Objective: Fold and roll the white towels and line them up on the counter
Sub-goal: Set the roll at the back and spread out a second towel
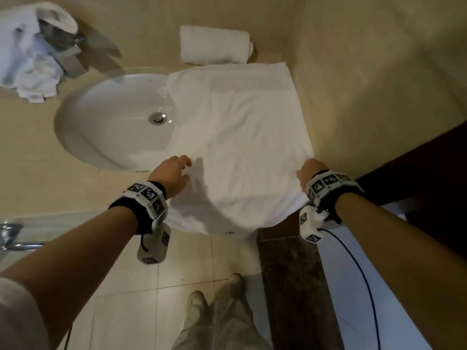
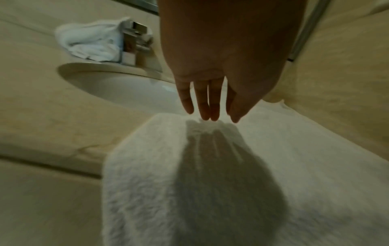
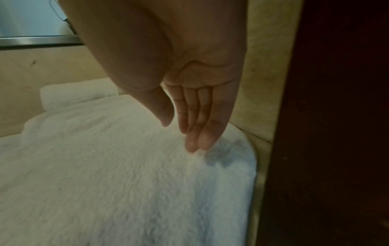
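A white towel (image 1: 242, 137) lies spread flat on the beige counter (image 1: 38, 178), its left side over the sink's rim and its near end hanging off the front edge. My left hand (image 1: 177, 170) hovers over the towel's near left part with straight fingers (image 2: 210, 106) just above the cloth (image 2: 210, 183). Over the near right edge my right hand (image 1: 309, 170) has straight fingers (image 3: 197, 136) touching or almost touching the towel (image 3: 118, 183). A rolled white towel (image 1: 214, 45) lies against the back wall; the right wrist view shows that rolled towel (image 3: 77, 93) too.
A round white sink (image 1: 111, 120) sits left of the towel, with a chrome tap (image 1: 63, 49) behind it. A heap of crumpled white towels (image 1: 22, 59) lies at the back left. A wall (image 1: 379, 84) and a dark door frame (image 1: 417, 185) close in the right side.
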